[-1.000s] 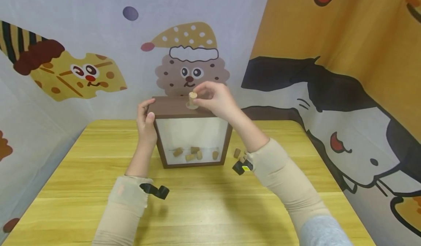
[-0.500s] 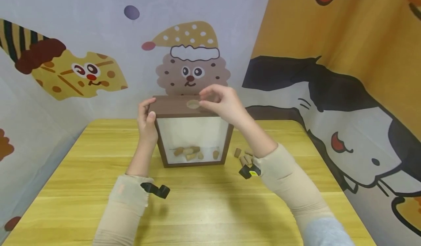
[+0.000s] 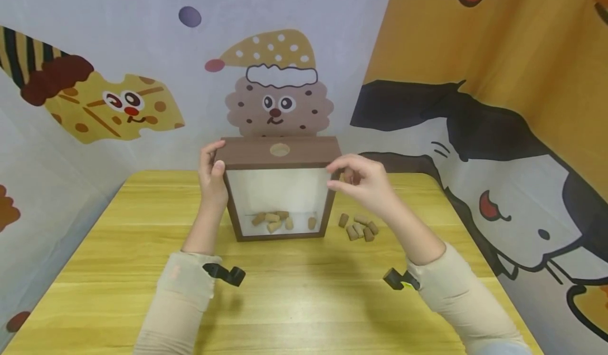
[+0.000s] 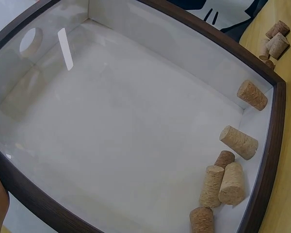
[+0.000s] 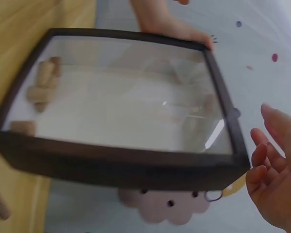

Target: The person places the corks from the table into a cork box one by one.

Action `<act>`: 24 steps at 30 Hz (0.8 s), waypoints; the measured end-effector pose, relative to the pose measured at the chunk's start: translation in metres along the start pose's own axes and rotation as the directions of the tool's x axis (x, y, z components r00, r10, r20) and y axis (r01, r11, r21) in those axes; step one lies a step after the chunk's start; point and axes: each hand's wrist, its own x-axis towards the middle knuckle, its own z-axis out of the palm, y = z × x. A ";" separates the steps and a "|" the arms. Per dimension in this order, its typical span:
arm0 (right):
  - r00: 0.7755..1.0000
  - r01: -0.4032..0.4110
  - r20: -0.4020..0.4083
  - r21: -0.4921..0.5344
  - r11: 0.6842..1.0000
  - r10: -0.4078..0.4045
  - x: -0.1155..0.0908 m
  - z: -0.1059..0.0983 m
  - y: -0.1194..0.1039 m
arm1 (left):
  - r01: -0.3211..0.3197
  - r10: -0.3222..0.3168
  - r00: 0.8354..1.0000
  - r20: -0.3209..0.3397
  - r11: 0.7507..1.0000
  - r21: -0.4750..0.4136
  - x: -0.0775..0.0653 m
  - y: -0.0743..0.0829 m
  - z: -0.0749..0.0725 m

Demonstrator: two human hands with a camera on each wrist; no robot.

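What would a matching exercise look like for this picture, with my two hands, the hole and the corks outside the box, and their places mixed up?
Things
1. Left hand
2. Right hand
3. Hole
4. Loose corks

Places
A. In the top of the box
B. Near the box's right upper corner
C. On the table, to the right of the box
D. Gripping the box's left upper corner

Pairs: 1-D, 2-B, 3-A, 4-C

The box stands on the table, and six corks lie inside at the bottom. Other corks lie to its right. The backdrop is behind.
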 end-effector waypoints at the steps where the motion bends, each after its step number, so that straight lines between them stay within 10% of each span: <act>1: 1.000 0.004 0.009 -0.010 1.000 -0.004 -0.005 -0.001 0.003 | -0.002 0.002 1.000 0.000 1.000 0.001 0.000 0.000 0.000; 24: 0.919 -0.220 0.284 -0.209 0.953 0.274 -0.090 -0.014 0.100 | -0.038 0.037 0.999 0.010 0.999 0.018 0.000 -0.002 -0.001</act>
